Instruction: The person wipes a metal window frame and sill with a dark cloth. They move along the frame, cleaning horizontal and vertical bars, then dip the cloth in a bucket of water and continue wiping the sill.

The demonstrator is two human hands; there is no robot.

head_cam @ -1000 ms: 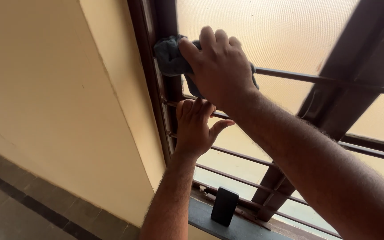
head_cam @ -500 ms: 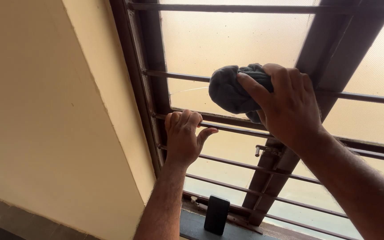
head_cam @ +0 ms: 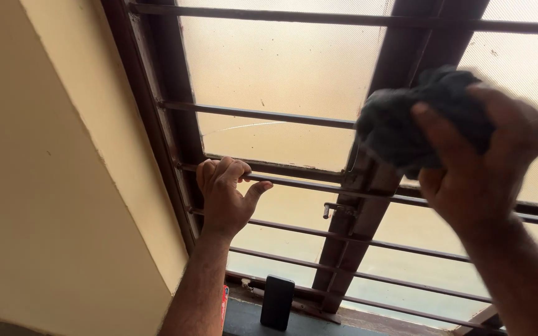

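Right hand (head_cam: 477, 165): fingers closed around a crumpled dark grey cloth (head_cam: 415, 121), soft and bunched, pressed against the dark brown window mullion (head_cam: 368, 186). Left hand (head_cam: 225, 196): fingers curled over a thin horizontal metal bar (head_cam: 306, 185), thumb spread beneath. Frosted, textured glass (head_cam: 281, 62) sits behind the bars.

A dark, flat, rectangular phone (head_cam: 278, 302) stands on the sill near the bottom of my view, its black screen blank, leaning against the lowest bars; just left of it, beside my left forearm, a sliver of a red package (head_cam: 225, 300), mostly hidden.
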